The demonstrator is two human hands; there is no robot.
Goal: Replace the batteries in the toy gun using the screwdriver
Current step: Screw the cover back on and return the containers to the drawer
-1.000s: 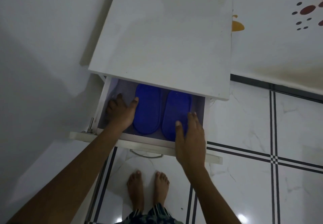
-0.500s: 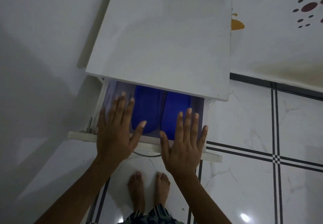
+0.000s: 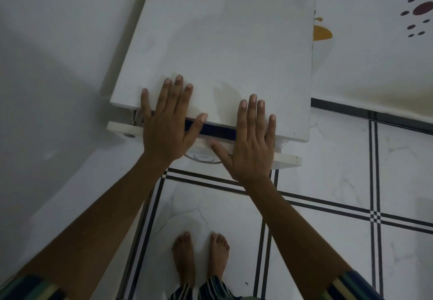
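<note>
Item: drawer (image 3: 287,159), nearly shut; a blue strip (image 3: 216,131) shows in the gap under the cabinet top (image 3: 222,42).
Left hand (image 3: 166,128): grip flat, fingers spread, holding nothing.
Right hand (image 3: 249,142): same, palm over the drawer front.
Toy gun, screwdriver, batteries: none in view.
Step, as I judge it: closing the drawer. I would push evenly with both palms and keep thumbs out of the gap.
Room: wall close on the left; floor (image 3: 339,206) open right and near; my feet (image 3: 201,255) stand just behind.
</note>
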